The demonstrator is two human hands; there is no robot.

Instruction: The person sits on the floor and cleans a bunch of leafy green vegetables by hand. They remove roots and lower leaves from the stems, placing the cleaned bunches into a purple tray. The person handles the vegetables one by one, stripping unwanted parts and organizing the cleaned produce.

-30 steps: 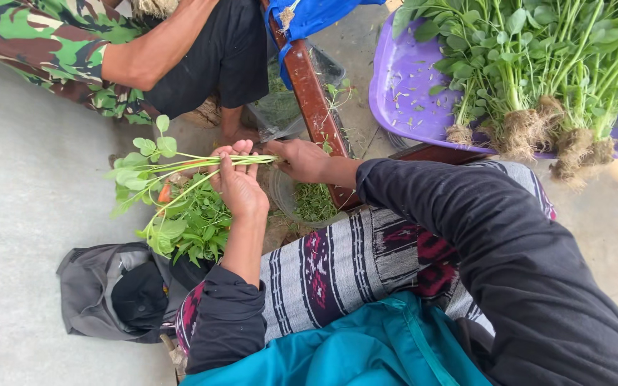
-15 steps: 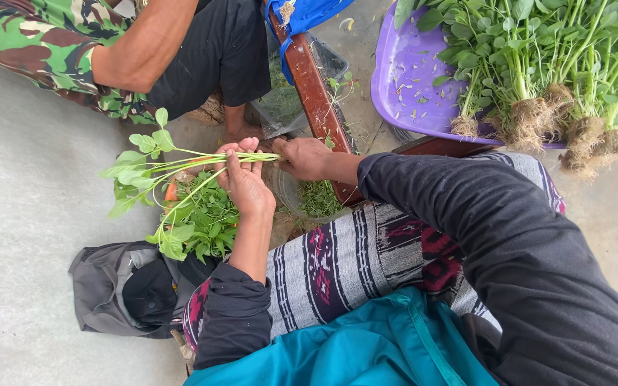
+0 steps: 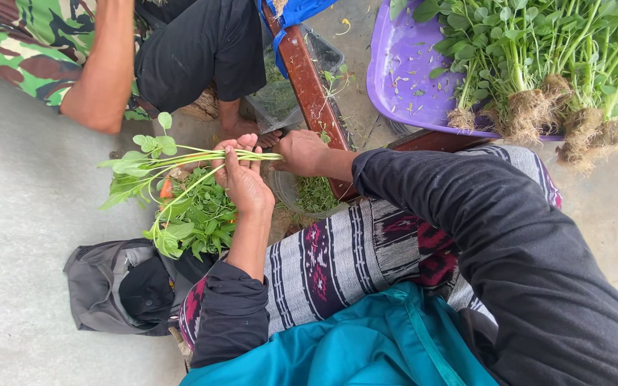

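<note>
I see the left hand (image 3: 243, 179) clenched around a bunch of leafy green stems (image 3: 180, 161), fingers wrapped over the stalks near their cut ends. Long axis of the bunch runs roughly horizontal across the frame: leafy tops point to frame left, bare stem ends poke out right toward the right hand (image 3: 303, 151). A second sprig droops down-left from the same grip, so the bundle fans out a bit. Right hand sits just beside the stem ends, fingers curled; it looks like it's pinching the tips, but the contact is hidden behind the left hand's fingers, so I can't tell if it's grasping. Bunch is held in the air above a pile of loose greens (image 3: 202, 218) lying on the ground below the left hand. Near that pile, a grey bag (image 3: 109, 286) on the concrete floor. A brown wooden plank (image 3: 309, 89) runs diagonally past the right hand. Upper right, a purple tub (image 3: 402, 78) holds more rooted green plants (image 3: 538, 64), roots pointing toward me. Another person in a camouflage sleeve (image 3: 30, 50) sits opposite, forearm down, bare foot near the held bunch.
</note>
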